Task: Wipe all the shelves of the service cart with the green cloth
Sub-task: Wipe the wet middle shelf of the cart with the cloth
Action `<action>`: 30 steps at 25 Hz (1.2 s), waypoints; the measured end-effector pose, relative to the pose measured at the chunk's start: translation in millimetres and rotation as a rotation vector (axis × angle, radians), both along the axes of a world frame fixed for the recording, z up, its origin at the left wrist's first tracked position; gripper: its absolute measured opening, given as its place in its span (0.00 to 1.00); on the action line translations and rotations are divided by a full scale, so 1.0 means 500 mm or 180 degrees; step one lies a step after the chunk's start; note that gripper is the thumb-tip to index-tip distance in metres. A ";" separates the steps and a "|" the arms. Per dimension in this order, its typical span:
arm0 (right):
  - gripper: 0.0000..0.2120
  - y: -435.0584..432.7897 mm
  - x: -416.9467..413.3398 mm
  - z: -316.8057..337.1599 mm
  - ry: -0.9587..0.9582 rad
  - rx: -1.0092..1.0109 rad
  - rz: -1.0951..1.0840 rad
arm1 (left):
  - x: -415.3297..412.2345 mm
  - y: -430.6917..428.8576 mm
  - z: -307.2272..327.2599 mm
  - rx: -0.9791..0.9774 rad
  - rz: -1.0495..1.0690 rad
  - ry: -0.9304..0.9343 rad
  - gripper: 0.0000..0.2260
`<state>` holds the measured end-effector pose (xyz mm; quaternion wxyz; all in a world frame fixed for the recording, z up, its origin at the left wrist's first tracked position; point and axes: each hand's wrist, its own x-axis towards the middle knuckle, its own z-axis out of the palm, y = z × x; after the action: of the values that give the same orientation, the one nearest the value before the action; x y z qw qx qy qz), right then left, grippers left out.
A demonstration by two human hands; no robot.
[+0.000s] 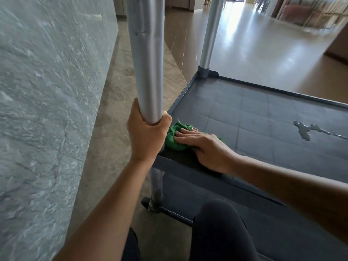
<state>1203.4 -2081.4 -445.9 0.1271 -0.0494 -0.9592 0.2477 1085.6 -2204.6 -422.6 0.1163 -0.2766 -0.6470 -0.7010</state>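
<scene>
the left hand (146, 134) is wrapped around the near metal post (145, 63) of the cart, its fingers (166, 117) clenched on the tube just above the corner of the shelf (263, 110). judging by the low, crouched view, this grip steadies both the person and the cart while the other hand pushes. the right hand (207, 147) lies flat, fingers (186, 135) straight and pressing down on the green cloth (174, 141). the cloth is bunched in the near left corner of the shelf, close against the raised rim and just beside the post. flat pressure rather than a pinch suits a wipe, since it spreads the cloth over the dark ribbed surface. well apart to the right a small puddle (305, 130) sits on the same shelf, probably where the cloth is needed next. the post crowds the corner, so the cloth has little room there. a lower shelf (188, 196) shows beneath; whether it has been wiped cannot be told. a far post (208, 34) stands at the back corner and a marbled wall (47, 91) runs close on the left. a glossy floor (263, 44) stretches beyond, and a dark-clad knee (218, 223) sits at the bottom.
</scene>
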 end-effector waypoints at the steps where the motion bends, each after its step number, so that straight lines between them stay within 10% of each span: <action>1: 0.26 -0.008 0.013 0.002 -0.0030 0.0010 0.0133 | 0.001 0.000 0.002 0.0016 0.0003 0.0022 0.11; 15: 0.30 0.253 -0.188 0.004 -0.0455 0.0489 -0.1315 | 0.011 0.014 -0.007 0.0016 0.0191 -0.0074 0.10; 30: 0.23 0.025 0.054 0.002 0.0090 0.0302 0.0993 | 0.016 0.008 -0.012 -0.0023 0.0200 0.0022 0.10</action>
<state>1230.6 -2068.8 -444.7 0.1027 0.1096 -0.9640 0.2195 1093.6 -2200.6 -428.5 0.1395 -0.2590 -0.6574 -0.6937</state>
